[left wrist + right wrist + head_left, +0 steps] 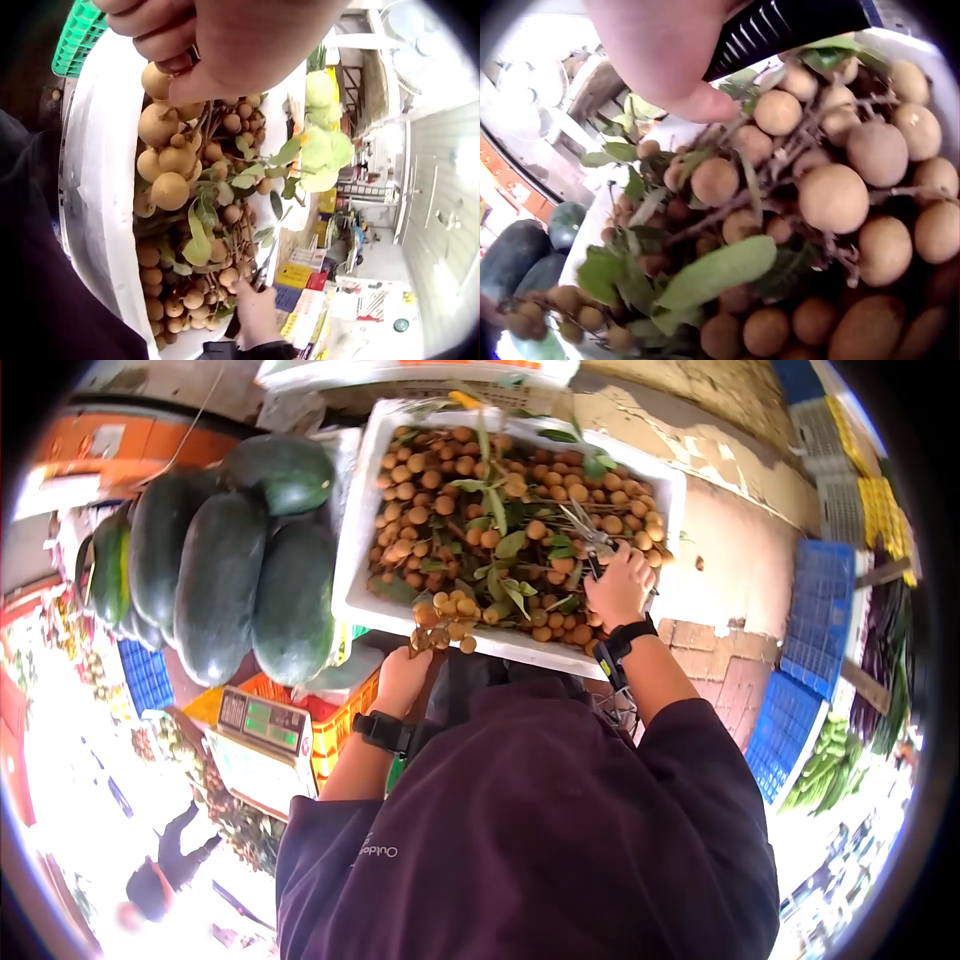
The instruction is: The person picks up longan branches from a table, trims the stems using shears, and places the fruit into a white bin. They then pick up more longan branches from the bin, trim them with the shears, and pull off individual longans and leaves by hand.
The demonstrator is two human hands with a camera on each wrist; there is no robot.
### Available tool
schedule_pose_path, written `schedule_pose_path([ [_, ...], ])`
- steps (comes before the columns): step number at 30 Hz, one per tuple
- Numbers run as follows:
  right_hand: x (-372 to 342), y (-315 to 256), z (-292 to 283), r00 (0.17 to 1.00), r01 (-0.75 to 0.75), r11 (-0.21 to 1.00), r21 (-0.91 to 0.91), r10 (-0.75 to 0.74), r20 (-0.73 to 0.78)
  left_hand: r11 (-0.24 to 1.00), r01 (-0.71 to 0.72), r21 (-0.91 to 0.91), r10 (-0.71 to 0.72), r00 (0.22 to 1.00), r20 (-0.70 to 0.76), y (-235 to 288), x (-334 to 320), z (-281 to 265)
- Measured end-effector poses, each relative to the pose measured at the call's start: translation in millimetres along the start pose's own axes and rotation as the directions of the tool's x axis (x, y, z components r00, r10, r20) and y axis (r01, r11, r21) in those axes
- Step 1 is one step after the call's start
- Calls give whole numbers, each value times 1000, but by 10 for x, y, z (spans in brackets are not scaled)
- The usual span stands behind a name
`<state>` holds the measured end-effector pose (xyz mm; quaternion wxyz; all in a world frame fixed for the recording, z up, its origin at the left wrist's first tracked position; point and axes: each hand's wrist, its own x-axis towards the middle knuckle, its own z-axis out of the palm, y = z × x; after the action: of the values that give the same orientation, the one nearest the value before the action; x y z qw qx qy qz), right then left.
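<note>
I watch from far off through the head view. The left hand (pixel 403 680) pinches a hanging bunch of round, tan fruit (pixel 447 612), which is at its 1 o'clock. The right hand (pixel 622 582) has its fingers curled round silver metal clippers with black handles (pixel 600 547). The hands are well apart. From the right hand, that bunch is between 8 and 9 o'clock, so the left hand is much nearer it.

The clippers point to about 11 o'clock, over more tan fruit on brown twigs (pixel 425 510) in a long, white foam box (pixel 353 565). The box's long way runs from just past 9 to just past 3.

The left wrist view shows the left hand's curled fingers close up, but they hide most of the stem. It also shows pale green, round cabbages (pixel 324 157). The right wrist view shows a black, ridged handle (pixel 765 31) and a long green leaf (pixel 718 274), but no blades, so there I cannot tell what they touch.
</note>
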<state>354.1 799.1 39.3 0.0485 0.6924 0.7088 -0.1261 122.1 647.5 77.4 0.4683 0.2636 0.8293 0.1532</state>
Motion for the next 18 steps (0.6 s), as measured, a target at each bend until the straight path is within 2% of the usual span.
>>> schedule_pose_path([
  [1,-19,46,103,999,41,999,-24,-41,-32,1000,17,-11,-17,1000,-20,-11,-34,-47],
  [3,-52,92,193,982,176,977,-118,-182,-43,906,152,-396,-162,987,9,-16,-61,-111],
  [4,-43,93,199,984,175,982,-76,-176,-4,839,256,-480,-231,967,112,33,-90,-194],
  [5,-38,68,179,988,152,985,-84,-151,21,826,265,-498,-249,963,99,32,-116,-239],
  [7,-29,16,147,992,120,993,-4,-120,24,690,297,-660,-243,954,174,34,-177,-322],
  [9,-86,-154,17,963,252,967,-35,-254,-86,628,302,-718,-257,950,175,40,-264,-401],
  [10,-135,-277,-65,935,341,940,-16,-342,-92,597,325,-733,-241,945,222,-5,-291,-442],
  [12,-228,-578,-213,846,529,847,54,-521,-113,552,359,-753,-236,933,271,-73,-331,-476],
  [13,-239,-738,-220,809,586,802,114,-588,-20,709,310,-633,-269,949,163,-105,-362,-486],
  [14,-262,-892,-173,800,577,787,220,-599,45,838,266,-477,-274,960,55,-131,-386,-498],
  [15,-265,-1052,-123,785,555,767,320,-611,103,833,274,-481,-281,958,60,-147,-423,-500],
  [16,-246,-1216,-65,767,569,753,332,-631,118,960,145,-239,-170,981,-88,-165,-482,-494],
  [17,-215,-1378,-1,748,582,737,344,-651,131,999,28,38,-20,980,-199,-188,-530,-502],
  [18,-173,-1525,76,741,584,718,380,-662,113,982,59,179,-25,982,-188,-221,-554,-522],
])
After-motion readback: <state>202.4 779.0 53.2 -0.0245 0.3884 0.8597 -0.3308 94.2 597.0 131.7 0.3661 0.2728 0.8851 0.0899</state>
